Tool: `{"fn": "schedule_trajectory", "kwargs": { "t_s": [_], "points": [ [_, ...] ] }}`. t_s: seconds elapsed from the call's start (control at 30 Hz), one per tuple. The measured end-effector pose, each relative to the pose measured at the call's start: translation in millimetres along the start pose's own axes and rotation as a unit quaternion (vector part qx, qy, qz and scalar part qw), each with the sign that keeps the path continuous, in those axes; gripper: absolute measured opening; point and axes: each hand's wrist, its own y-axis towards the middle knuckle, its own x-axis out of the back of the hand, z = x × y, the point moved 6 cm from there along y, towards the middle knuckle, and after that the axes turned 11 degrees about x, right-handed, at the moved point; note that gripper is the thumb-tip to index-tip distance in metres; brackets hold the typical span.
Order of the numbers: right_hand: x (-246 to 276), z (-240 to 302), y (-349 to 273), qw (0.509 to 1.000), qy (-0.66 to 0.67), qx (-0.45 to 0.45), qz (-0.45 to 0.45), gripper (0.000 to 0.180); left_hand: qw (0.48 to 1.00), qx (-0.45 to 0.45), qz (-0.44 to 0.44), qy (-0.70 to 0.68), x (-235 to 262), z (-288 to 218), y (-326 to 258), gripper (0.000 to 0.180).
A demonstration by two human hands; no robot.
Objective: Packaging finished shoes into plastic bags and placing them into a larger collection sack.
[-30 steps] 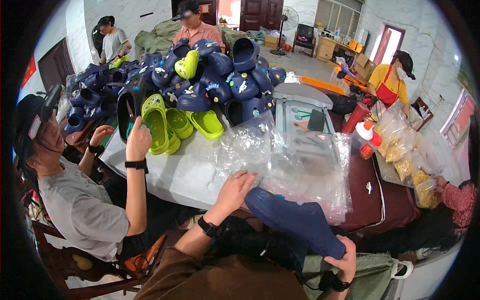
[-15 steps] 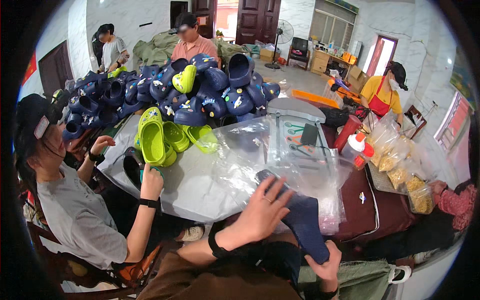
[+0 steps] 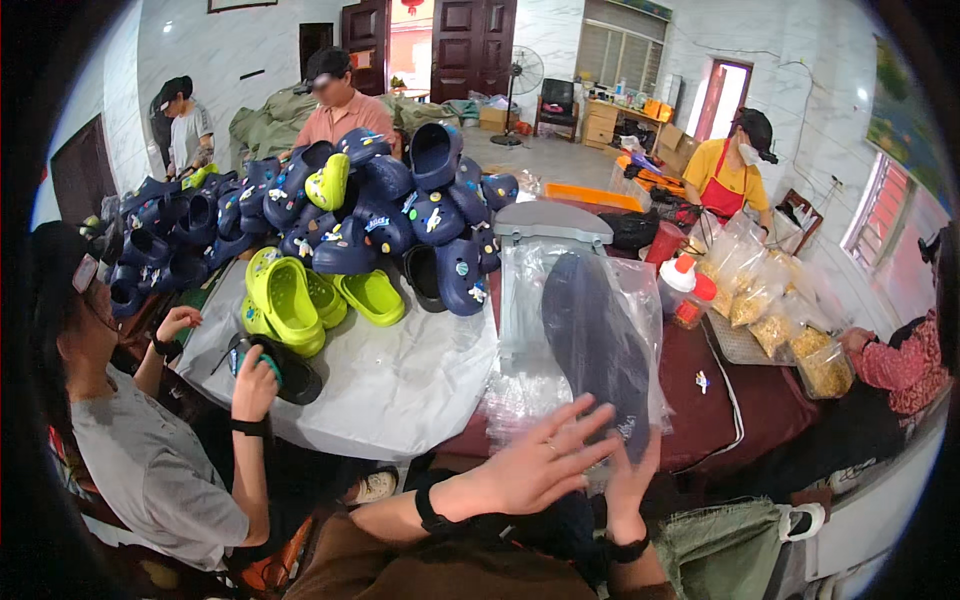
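Note:
A dark blue shoe insole (image 3: 597,340) points away from me, most of its length inside a clear plastic bag (image 3: 648,300). Its near end is between the fingers and thumb of my right hand (image 3: 630,490). My left hand (image 3: 535,462) is open with its fingers spread, the tips by the insole's near left edge; whether they touch the bag I cannot tell. Beneath lies a stack of clear bags (image 3: 510,405), partly on a grey plastic tray (image 3: 553,222).
Navy clogs (image 3: 345,245) are heaped at the far left, lime green clogs (image 3: 285,290) before them. At left a co-worker's hand (image 3: 255,385) is at a dark clog (image 3: 292,375). Right stand bottles (image 3: 677,280) and bags of small yellowish pieces (image 3: 775,330). Other people sit or stand around.
The insole has swung upright and now lies within the clear bag. My left hand has come down off its far end, fingers spreading. The co-worker's hand has moved down the dark clog.

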Motion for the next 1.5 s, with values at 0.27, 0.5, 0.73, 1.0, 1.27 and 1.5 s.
{"fn": "schedule_trajectory", "kwargs": {
  "t_s": [0.27, 0.5, 0.73, 1.0, 1.27, 1.5],
  "points": [
    [-44.2, -13.3, 23.8, 0.999, 0.006, -0.024, 0.023, 0.031, 0.921, 0.330, -0.207, -0.029, 4.0, 114.4, -36.3, 0.092],
    [-59.3, -27.8, 23.3, 0.998, -0.032, 0.027, 0.036, 0.029, 0.903, 0.351, -0.170, -0.177, -25.8, 142.1, -51.0, 0.034],
    [-54.7, -37.2, 26.0, 0.989, -0.118, 0.079, 0.030, 0.029, 0.834, 0.360, -0.312, -0.277, -20.7, 151.2, -63.0, 0.023],
    [-66.8, -59.9, 44.3, 0.985, -0.133, 0.104, 0.020, 0.029, 0.795, 0.345, -0.372, -0.332, -4.5, 149.8, -60.1, 0.013],
    [-98.4, -77.2, 49.9, 0.978, -0.181, 0.081, 0.055, 0.033, 0.768, 0.388, -0.346, -0.374, -2.2, 190.6, -93.1, 0.030],
    [-93.4, -91.7, 47.1, 0.977, -0.205, 0.021, 0.056, 0.045, 0.747, 0.417, -0.373, 0.360, 81.2, 155.6, -181.0, 0.054]
  ]
}}
